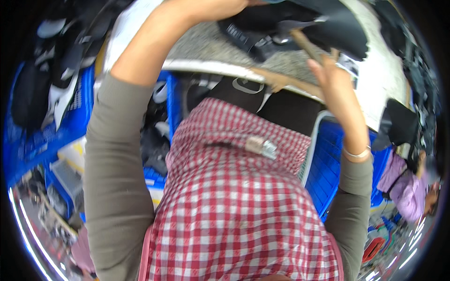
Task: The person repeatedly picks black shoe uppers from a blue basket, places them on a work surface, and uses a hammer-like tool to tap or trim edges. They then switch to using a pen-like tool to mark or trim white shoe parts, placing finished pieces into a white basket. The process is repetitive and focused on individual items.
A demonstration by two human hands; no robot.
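Observation:
My right hand is closed around the wooden handle of a hammer, held over the work table. The blurred metal head is at the handle's far end, against black sheet material. This large, dark, leather-like piece lies across the far part of the table, its right edge jagged. My left hand reaches to the top edge of the view beside the same dark material. Its fingers are cut off there, so their grip is hidden. A black strap-like piece lies below the sheet, near the hammer head.
The table has a grey speckled top and a pale edge. Blue crates stand below on both sides, the left ones holding dark pieces. A black piece hangs at the right. Another person in a purple checked top is farther right.

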